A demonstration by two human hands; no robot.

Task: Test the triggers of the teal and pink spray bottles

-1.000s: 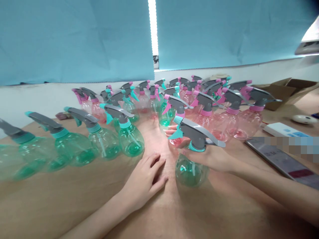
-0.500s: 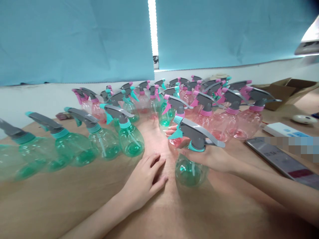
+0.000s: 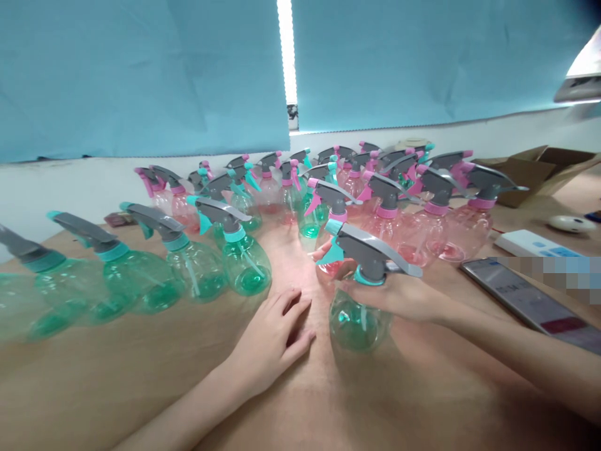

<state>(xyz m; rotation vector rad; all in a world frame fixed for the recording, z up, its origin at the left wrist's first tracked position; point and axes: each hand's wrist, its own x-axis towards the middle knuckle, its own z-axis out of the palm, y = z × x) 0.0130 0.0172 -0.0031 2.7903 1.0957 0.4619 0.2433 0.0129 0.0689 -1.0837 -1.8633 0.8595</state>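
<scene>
My right hand (image 3: pixel 399 294) is closed around the neck of a green spray bottle (image 3: pixel 359 322) with a grey and turquoise trigger head. The bottle is upright, with its nozzle toward the upper left; some of the fingers are hidden behind it. To its left, my left hand (image 3: pixel 277 335) lies on the wooden table (image 3: pixel 263 413), fingers stretched out, holding nothing. Just beyond that hand stands another green spray bottle (image 3: pixel 246 266), in a row of similar ones reaching left. A pink spray bottle (image 3: pixel 332 235) stands behind the held one.
Several pink spray bottles (image 3: pixel 389 228) line the right, and more pink and green ones crowd the back. A phone (image 3: pixel 526 300), a white power strip (image 3: pixel 539 244) and an open cardboard box (image 3: pixel 526 181) lie to the right. Blue blinds (image 3: pixel 150 75) hang behind.
The fingers of my right hand behind the bottle have shifted slightly. Both hands and the held spray bottle otherwise stay in nearly the same place.
</scene>
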